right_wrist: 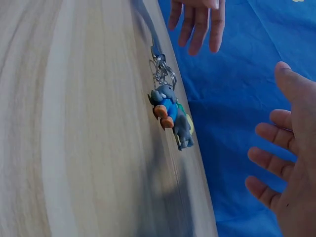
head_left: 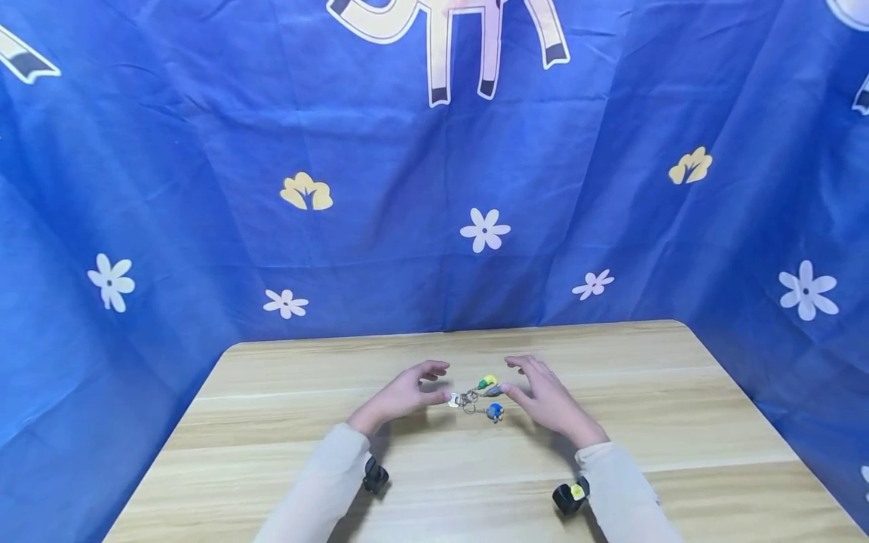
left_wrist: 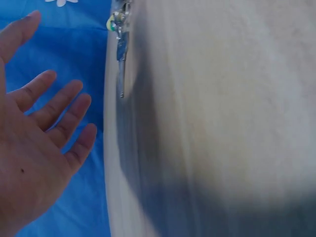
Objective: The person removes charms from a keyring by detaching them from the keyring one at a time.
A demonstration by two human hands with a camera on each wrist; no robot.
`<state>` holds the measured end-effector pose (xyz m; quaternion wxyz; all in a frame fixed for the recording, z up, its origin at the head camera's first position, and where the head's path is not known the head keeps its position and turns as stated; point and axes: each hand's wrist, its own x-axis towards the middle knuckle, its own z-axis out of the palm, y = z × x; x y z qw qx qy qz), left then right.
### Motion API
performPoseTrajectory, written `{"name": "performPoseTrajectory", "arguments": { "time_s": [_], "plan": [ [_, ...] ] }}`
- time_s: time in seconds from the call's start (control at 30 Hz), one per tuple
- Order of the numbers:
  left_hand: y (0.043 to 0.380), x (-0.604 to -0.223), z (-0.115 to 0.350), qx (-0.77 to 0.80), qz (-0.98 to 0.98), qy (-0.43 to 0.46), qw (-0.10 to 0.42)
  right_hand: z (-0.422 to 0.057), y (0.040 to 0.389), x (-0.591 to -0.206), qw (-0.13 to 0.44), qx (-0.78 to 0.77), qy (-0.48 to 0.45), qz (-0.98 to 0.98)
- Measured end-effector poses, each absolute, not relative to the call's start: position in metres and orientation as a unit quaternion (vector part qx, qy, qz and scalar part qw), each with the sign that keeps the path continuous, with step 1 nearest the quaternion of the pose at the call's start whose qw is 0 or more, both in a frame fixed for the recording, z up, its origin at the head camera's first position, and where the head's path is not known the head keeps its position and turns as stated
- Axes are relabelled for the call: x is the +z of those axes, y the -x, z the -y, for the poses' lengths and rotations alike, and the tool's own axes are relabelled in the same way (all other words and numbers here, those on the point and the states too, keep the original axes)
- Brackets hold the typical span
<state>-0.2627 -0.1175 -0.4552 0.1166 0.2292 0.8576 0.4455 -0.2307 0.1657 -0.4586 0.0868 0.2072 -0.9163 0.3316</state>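
A bunch of keychains lies on the wooden table between the two hands, with linked metal rings [head_left: 468,398] at its middle. Its charms point right: a blue figure with a grey head and orange feet [right_wrist: 167,106], a grey animal figure [right_wrist: 183,129] and a yellow-and-green one [head_left: 487,381]. Toward the left sits a flat silvery piece [head_left: 454,400]. My left hand [head_left: 406,393] hovers at that end, fingers spread and palm facing inward, holding nothing. Opposite it, my right hand [head_left: 550,397] is held near the charms, its fingers loosely bent and without anything in them.
The light wood-grain table [head_left: 258,422] has rounded back corners. Blue cloth [head_left: 380,264] printed with flowers hangs behind it and along both sides. Black wrist cameras [head_left: 376,476] sit below the sleeves.
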Motion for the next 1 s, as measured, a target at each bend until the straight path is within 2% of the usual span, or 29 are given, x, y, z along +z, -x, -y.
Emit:
{"name": "performPoseTrajectory", "arguments": {
  "time_s": [0.37,1.0],
  "plan": [
    [0.269,-0.463,0.109,0.432,-0.854,-0.253,0.139,-0.154,0.225,-0.461,0.048,0.339,-0.207,0.916],
    [0.281,-0.472,0.098,0.366,-0.882,-0.262,0.143,-0.133,0.226,-0.473,0.038,0.29,-0.26,0.92]
  ]
}}
